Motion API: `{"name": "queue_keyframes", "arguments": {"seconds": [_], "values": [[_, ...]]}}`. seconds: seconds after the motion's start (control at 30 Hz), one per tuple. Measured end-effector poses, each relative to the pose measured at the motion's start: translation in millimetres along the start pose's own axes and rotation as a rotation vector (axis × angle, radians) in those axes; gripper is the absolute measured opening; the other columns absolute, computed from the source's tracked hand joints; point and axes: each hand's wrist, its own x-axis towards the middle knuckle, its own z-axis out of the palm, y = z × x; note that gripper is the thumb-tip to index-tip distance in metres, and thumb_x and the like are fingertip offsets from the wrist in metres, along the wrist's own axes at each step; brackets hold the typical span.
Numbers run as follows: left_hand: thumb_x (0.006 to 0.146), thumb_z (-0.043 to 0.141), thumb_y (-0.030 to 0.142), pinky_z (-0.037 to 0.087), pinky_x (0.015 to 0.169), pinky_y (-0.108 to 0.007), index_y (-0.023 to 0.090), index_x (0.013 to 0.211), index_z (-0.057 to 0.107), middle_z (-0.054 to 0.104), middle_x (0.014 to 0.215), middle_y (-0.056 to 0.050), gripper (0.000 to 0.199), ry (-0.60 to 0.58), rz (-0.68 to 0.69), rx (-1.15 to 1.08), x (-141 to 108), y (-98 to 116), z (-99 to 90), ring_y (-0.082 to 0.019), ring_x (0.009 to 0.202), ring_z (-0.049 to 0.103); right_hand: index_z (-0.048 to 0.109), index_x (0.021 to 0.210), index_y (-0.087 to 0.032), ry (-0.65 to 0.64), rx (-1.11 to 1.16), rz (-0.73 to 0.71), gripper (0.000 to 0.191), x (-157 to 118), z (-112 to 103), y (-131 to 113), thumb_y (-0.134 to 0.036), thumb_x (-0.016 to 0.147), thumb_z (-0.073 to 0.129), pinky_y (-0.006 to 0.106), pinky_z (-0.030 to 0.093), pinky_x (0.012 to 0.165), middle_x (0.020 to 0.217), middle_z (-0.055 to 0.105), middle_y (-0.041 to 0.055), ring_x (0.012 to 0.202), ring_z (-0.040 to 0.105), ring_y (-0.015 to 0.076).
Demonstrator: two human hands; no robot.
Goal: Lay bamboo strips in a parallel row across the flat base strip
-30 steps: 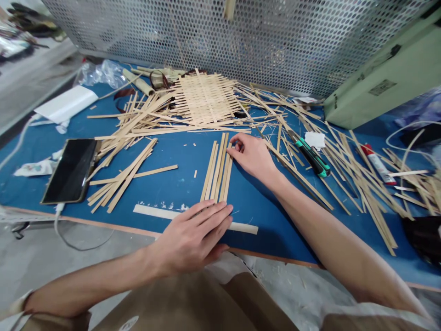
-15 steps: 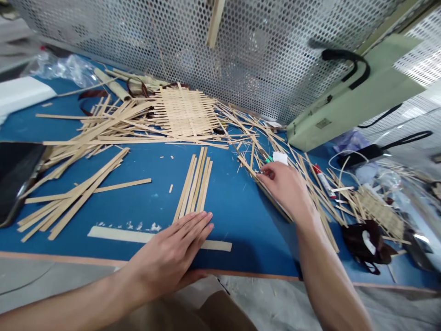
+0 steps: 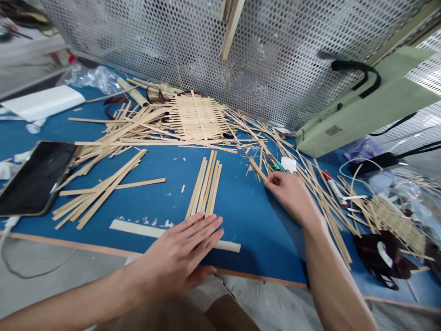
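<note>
My left hand (image 3: 188,248) lies flat, fingers stretched together, across the lower ends of several bamboo strips (image 3: 206,184) laid side by side. Beneath it also runs a wider pale strip (image 3: 138,228), roughly crosswise to them and close to the table's front edge. To the right, my right hand (image 3: 296,195) pinches a bamboo strip (image 3: 258,169) between thumb and fingers; part of its length is hidden under the hand. Just beyond those fingers are a green-handled tool (image 3: 276,163) and a small white paper piece (image 3: 288,164).
A woven bamboo panel (image 3: 198,117) lies at the back amid loose strips. On the left are a phone (image 3: 36,177) and another strip pile (image 3: 99,191). A green bag (image 3: 330,131), red-capped tube (image 3: 334,188) and dark brown item (image 3: 382,257) are on the right. Perforated metal (image 3: 206,55) stands behind.
The view has shifted, so the table appears farther right and more of the phone shows. My right thumb and fingers have closed on a bamboo strip. My left hand stays flat in place.
</note>
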Motion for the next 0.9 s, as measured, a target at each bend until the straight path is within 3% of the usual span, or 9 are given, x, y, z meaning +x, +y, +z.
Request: {"name": "queue_keyframes", "arguments": {"seconds": [0.13,0.23,0.33,0.43,0.63,0.8,0.9], "values": [[0.106,0.053,0.027,0.051,0.116,-0.036,0.021,0.141,0.061,0.068,0.146,-0.003,0.037,0.077,-0.108,0.004,-13.9,-24.9,-30.7,-0.019,0.134,0.064,0.063,0.073,-0.032,0.013,-0.032,0.013,0.021,3.0,0.0,5.7,-0.045,0.088,0.055,0.045,0.044,0.069,0.080,0.075,0.0076,0.077,0.069,0.0342],[0.107,0.053,0.029,0.052,0.111,-0.043,0.022,0.131,0.068,0.077,0.129,-0.005,0.029,0.046,-0.423,0.205,-33.3,-62.1,-59.9,-0.024,0.118,0.071,0.066,0.079,-0.032,0.092,-0.076,0.063,0.018,6.2,1.0,9.3,-0.046,0.085,0.057,0.047,0.045,0.070,0.084,0.077,0.0092,0.080,0.070,0.0361],[0.106,0.051,0.036,0.051,0.106,-0.050,0.018,0.124,0.070,0.072,0.129,-0.011,0.032,-0.086,-0.699,0.366,-51.4,-92.5,-82.0,-0.033,0.118,0.066,0.067,0.082,-0.034,0.163,-0.082,0.130,0.018,9.4,2.6,12.3,-0.050,0.081,0.060,0.048,0.047,0.071,0.084,0.077,0.0076,0.083,0.071,0.0365],[0.107,0.046,0.036,0.051,0.102,-0.049,0.017,0.116,0.072,0.070,0.123,-0.012,0.033,-0.170,-0.740,0.378,-60.0,-103.9,-89.7,-0.034,0.115,0.065,0.064,0.081,-0.036,0.214,-0.086,0.145,0.021,11.6,4.1,16.1,-0.057,0.080,0.059,0.049,0.047,0.071,0.082,0.076,0.0068,0.084,0.071,0.0372],[0.110,0.036,0.029,0.048,0.100,-0.042,0.020,0.103,0.068,0.068,0.116,-0.007,0.034,-0.171,-0.728,0.380,-57.0,-103.0,-90.3,-0.027,0.109,0.064,0.063,0.080,-0.039,0.263,-0.062,0.133,0.023,13.2,6.5,21.7,-0.061,0.078,0.059,0.051,0.045,0.070,0.080,0.075,0.0071,0.082,0.070,0.0393],[0.108,0.039,0.033,0.051,0.098,-0.046,0.016,0.116,0.067,0.065,0.120,-0.015,0.034,-0.155,-0.835,0.487,-53.3,-106.2,-93.1,-0.034,0.112,0.064,0.062,0.074,-0.041,0.291,-0.024,0.140,0.019,15.1,7.0,16.4,-0.059,0.073,0.060,0.051,0.044,0.069,0.077,0.075,0.0068,0.080,0.070,0.0388],[0.108,0.037,0.032,0.053,0.091,-0.044,0.018,0.117,0.067,0.070,0.115,-0.014,0.034,-0.176,-0.859,0.485,-51.5,-111.5,-92.2,-0.034,0.108,0.068,0.061,0.072,-0.041,0.283,0.004,0.159,0.017,15.9,6.1,13.1,-0.057,0.071,0.061,0.050,0.043,0.067,0.074,0.074,0.0071,0.078,0.069,0.0382]]}}
